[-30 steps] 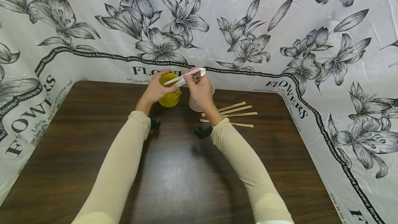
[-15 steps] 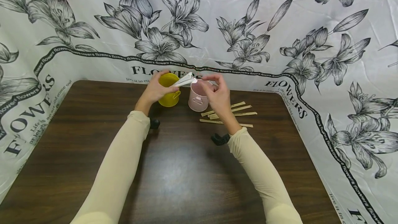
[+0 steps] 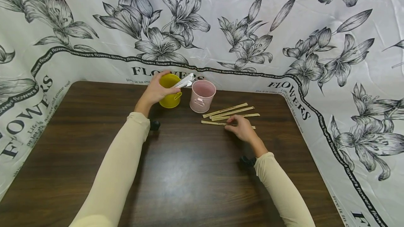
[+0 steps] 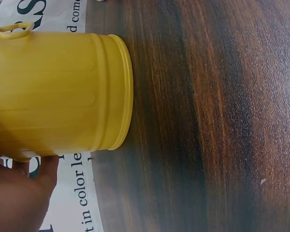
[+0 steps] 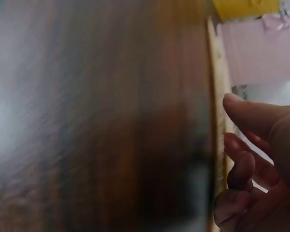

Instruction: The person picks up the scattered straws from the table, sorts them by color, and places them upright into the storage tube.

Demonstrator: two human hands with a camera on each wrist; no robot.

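Observation:
At the back of the table my left hand (image 3: 157, 89) grips a yellow bucket (image 3: 169, 102), its thumb over the rim. White paper-like strips (image 3: 185, 80) lean out of this bucket beside the thumb; their lower ends are hidden. In the left wrist view the yellow bucket (image 4: 48, 92) stands with its base on the wood, fingers along its side. My right hand (image 3: 241, 128) is over the nearest of several thin tan paper-wrapped sticks (image 3: 209, 123). Seen from the right wrist, thumb and fingers are apart, right at the edge of that stick (image 5: 218, 72).
A pink bucket (image 3: 198, 104) with a small handle stands just right of the yellow one. More tan sticks (image 3: 235, 111) lie fanned out behind my right hand. A white flower-printed cloth (image 3: 240, 55) hangs along the back edge of the dark wooden table (image 3: 183, 171).
My right hand has left the white strips, moving right and toward me, down to the tan sticks. The strips now rest at the yellow bucket's rim; my left hand stays there.

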